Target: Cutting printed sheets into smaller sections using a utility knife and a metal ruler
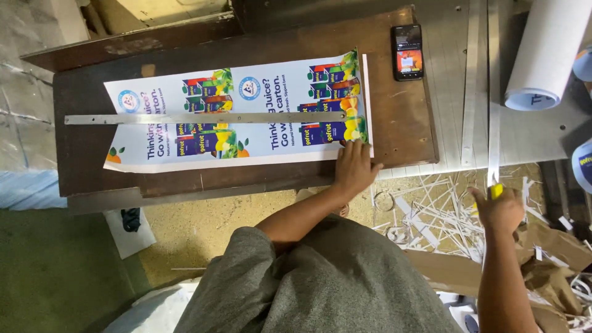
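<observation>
**Left hand pins printed sheet, right hand holds yellow cutter off to the side**

Nearest: grey-shirted torso, both arms out. Right hand point(501, 209), grip closed around a yellow cutter point(496, 190), is off the board over a pile of white paper offcuts point(431, 216) on the floor. Left hand point(356, 168), fingers spread flat, not gripping, presses the near right corner of the printed sheet point(259, 117). The sheet lies flat along the dark wooden surface point(401, 123), with a long steel ruler point(203, 118) lying lengthwise across it. Sheet looks thin, light, glossy, so likely slippery and easily creased; best held by flat palm pressure near an edge, or through the ruler. Further off: phone point(407, 52) on the board's far right, white paper roll point(546, 52) beyond.
</observation>
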